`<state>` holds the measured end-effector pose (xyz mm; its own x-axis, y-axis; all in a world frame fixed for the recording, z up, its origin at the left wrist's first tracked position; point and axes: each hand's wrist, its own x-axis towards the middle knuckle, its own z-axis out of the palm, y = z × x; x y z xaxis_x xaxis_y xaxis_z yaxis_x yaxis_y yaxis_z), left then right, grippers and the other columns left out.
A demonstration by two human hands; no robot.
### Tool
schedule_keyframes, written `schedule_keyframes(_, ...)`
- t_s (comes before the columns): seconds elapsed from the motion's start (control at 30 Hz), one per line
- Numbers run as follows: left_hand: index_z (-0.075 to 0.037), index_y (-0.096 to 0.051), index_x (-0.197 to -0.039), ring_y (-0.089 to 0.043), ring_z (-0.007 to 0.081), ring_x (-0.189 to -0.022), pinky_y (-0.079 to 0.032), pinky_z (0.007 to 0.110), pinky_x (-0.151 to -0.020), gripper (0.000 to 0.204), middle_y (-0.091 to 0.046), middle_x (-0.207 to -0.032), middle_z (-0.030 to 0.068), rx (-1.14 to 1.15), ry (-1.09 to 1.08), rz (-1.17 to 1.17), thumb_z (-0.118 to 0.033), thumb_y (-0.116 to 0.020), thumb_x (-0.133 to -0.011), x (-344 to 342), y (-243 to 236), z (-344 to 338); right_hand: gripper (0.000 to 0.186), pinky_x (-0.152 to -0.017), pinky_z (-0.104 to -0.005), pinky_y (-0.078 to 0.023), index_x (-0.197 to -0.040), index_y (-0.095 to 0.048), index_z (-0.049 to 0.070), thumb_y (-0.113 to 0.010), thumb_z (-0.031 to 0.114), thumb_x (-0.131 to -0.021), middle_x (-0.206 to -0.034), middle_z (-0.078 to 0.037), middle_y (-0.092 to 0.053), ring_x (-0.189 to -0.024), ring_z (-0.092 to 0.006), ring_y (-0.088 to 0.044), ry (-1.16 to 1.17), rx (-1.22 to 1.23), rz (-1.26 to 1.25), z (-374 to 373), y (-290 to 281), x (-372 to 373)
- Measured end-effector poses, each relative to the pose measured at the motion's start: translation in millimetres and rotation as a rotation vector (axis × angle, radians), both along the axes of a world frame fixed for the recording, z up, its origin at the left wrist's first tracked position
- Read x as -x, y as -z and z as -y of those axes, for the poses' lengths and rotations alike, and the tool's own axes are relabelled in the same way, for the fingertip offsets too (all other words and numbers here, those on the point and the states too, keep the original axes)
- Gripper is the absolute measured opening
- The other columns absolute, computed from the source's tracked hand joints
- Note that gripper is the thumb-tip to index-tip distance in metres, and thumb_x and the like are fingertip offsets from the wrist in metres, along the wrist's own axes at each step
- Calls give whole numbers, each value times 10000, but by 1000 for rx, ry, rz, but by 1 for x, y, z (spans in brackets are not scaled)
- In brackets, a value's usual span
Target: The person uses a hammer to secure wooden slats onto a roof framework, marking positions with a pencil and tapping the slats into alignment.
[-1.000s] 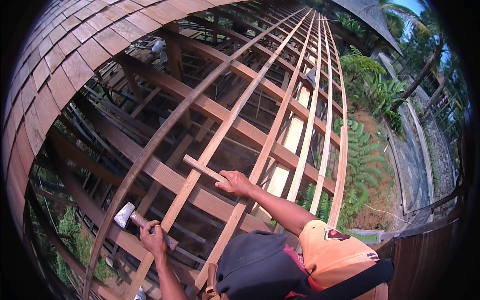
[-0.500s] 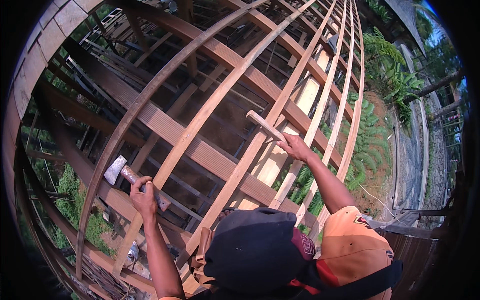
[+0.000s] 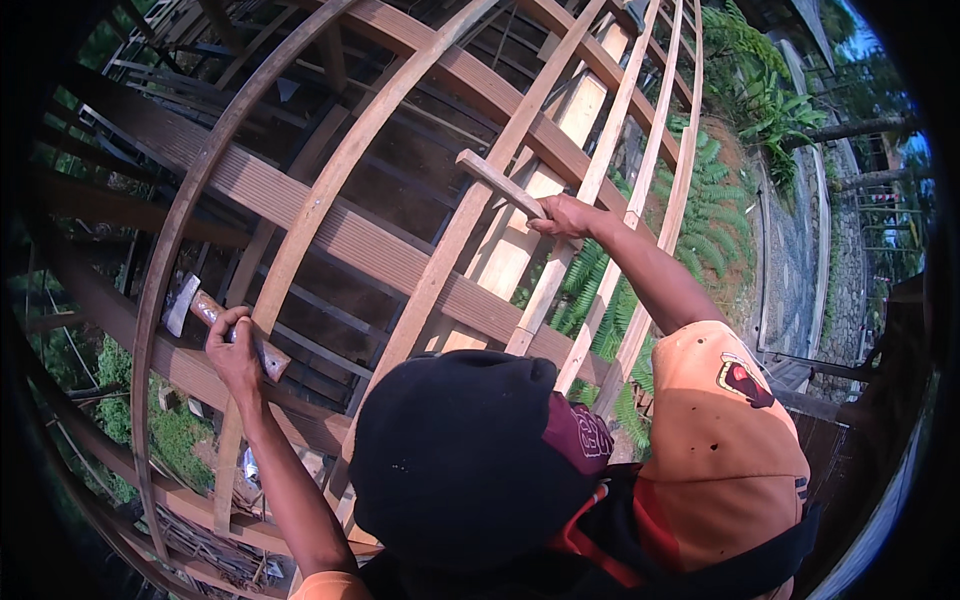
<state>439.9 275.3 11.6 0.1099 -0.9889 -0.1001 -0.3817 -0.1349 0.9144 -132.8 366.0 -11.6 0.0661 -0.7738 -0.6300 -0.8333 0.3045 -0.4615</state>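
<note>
My left hand (image 3: 233, 347) is closed round the wooden handle of a hatchet-like tool (image 3: 182, 304). Its broad pale metal blade points up and left, over a dark beam and close to a curved-looking batten. At the right, my right hand (image 3: 562, 217) grips one end of a short wooden stick (image 3: 498, 186). The stick slants up to the left across a long batten (image 3: 440, 270); whether it touches that wood I cannot tell. My right fingertips are partly hidden beneath the stick.
A lattice of battens (image 3: 310, 205) crosses thicker wooden beams (image 3: 375, 245), with deep open gaps between. A dark metal tool head (image 3: 630, 16) sits at the far top. Ferns (image 3: 705, 190) grow on the ground at the right, beside a stone wall (image 3: 840, 260).
The whole view has shifted, so the lattice and both hands appear further up and left. Both hands keep their grips and stay over much the same parts of the lattice.
</note>
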Motion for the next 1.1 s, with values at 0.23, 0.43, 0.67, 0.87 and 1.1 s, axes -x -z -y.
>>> schedule_keyframes(0.23, 0, -708, -946, -549, 86, -768, -448, 246, -711, 137, -637, -855, 7, -1, 10, -18, -66, -622, -862, 1, -3, 1, 354, -707, -342, -500, -692, -670, 58, -598, 362, -859, -686, -90, -654, -698, -212, -638, -113, -148, -27, 15, -2, 7)
schedule_keyframes(0.43, 4, -715, -929, -550, 98, -759, -451, 255, -712, 141, -645, -846, 15, 4, -22, -6, -70, -627, -848, -5, -5, 1, 308, -680, -334, -501, -700, -663, 61, -592, 322, -848, -669, -69, -655, -660, -196, -630, -69, -99, 22, 15, -1, -3)
schedule_keyframes(0.67, -6, -717, -903, -556, 116, -750, -455, 271, -705, 147, -640, -812, 26, -3, -10, 66, -93, -632, -821, 8, -6, 0, 270, -749, -334, -508, -959, -598, 28, -587, 283, -872, -823, -101, -673, -767, -196, -644, 170, 126, 114, -19, 18, -3)
schedule_keyframes(0.87, -2, -689, -934, -532, 77, -782, -433, 235, -716, 116, -627, -874, 0, -14, 49, -39, -64, -603, -888, -8, -8, -3, 415, -620, -374, -497, -1189, -486, 56, -571, 401, -975, -749, -116, -602, -643, -236, -614, 610, 495, 222, -48, -50, -40)
schedule_keyframes(1.1, 4, -680, -960, -531, 74, -788, -429, 230, -719, 113, -618, -895, -1, -134, 112, -179, -41, -603, -890, -1, -10, 3, 371, -844, -471, -473, -1091, -621, 7, -643, 318, -888, -980, -217, -602, -941, -402, -600, 235, 251, -267, -179, -4, 49)
